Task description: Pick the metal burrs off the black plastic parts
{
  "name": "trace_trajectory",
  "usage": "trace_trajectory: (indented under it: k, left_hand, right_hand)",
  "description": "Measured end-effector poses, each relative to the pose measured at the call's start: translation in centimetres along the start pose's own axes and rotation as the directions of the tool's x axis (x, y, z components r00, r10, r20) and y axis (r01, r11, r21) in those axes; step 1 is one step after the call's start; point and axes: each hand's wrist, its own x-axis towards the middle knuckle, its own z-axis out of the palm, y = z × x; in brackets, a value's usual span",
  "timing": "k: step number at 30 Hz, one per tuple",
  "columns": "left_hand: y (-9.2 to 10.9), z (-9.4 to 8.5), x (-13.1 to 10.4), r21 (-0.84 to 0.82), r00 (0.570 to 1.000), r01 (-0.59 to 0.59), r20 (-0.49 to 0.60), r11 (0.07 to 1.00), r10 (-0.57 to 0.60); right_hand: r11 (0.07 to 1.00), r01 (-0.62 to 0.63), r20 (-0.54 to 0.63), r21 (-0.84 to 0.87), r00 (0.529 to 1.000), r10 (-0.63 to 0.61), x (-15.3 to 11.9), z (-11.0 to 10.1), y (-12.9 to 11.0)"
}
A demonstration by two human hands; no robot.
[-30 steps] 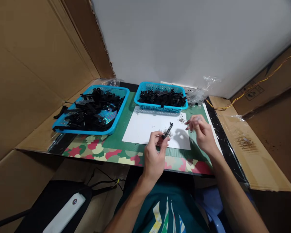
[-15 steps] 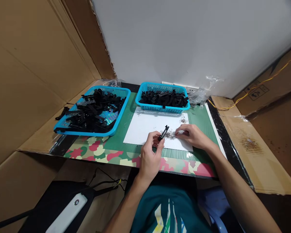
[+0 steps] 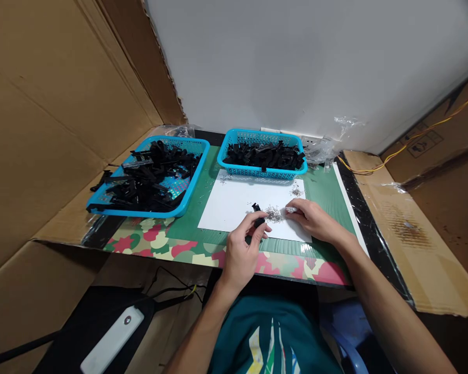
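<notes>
Part (image 3: 256, 208), black, pinched in left hand (image 3: 244, 241), lower centre. Metal pieces (image 3: 274, 213), heaped just right of it: many left. Right hand (image 3: 311, 218), at heap's edge: hold cannot be told. Blue basket (image 3: 249, 170), upper centre; larger basket (image 3: 197, 179), left: both bearing black parts (image 3: 265, 156), finished share indeterminable.

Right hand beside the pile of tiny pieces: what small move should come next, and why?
Probably pinch one piece from the pile of tiny pieces: the right hand is at its right edge, and the left hand holds a black part nearby. Whether the right fingers hold one is unclear.
</notes>
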Motion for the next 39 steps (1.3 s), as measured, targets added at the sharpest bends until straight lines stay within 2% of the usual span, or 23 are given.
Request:
trace_trajectory:
  k: [5, 14, 17, 20, 23, 28, 35, 39]
  left_hand:
    - [0.3, 0.1, 0.0, 0.039, 1.0, -0.022, 0.006, 0.999, 0.022]
    - [0.7, -0.1, 0.3, 0.175, 0.997, -0.063, 0.051, 0.983, 0.054]
    - [0.8, -0.2, 0.2, 0.196, 0.995, -0.079, 0.069, 0.977, 0.067]
    - [0.9, -0.2, 0.0, 0.209, 0.992, -0.098, 0.095, 0.973, 0.079]
    - [1.0, 0.0, -0.1, 0.222, 0.988, -0.117, 0.128, 0.968, 0.09]
    - [0.8, 0.3, -0.1, 0.242, 0.984, -0.117, 0.162, 0.963, 0.079]
    - [0.8, 0.3, -0.1, 0.262, 0.985, -0.115, 0.156, 0.958, 0.075]
    - [0.7, 0.3, -0.1, 0.219, 0.987, -0.119, 0.133, 0.968, 0.091]
  right_hand:
    - [0.996, -0.034, -0.009, 0.082, 0.999, 0.035, -0.3, -0.3, 0.0]
    - [0.995, -0.057, 0.027, 0.087, 0.998, 0.055, 0.0, -0.4, -0.8]
    - [0.966, -0.043, 0.046, 0.253, 0.998, 0.032, -0.4, -0.7, -1.9]
    - [0.893, -0.021, 0.058, 0.45, 0.998, -0.005, -0.9, -0.5, -3.1]
    - [0.842, 0.006, 0.012, 0.539, 1.0, -0.015, -1.1, 0.2, -4.0]
    - [0.813, 0.023, -0.029, 0.582, 1.0, -0.008, -0.9, 1.2, -4.6]
    - [0.775, 0.025, -0.037, 0.632, 0.999, -0.002, -0.6, 1.8, -5.3]
    - [0.779, 0.02, -0.048, 0.626, 0.999, 0.013, -0.6, 1.9, -5.1]
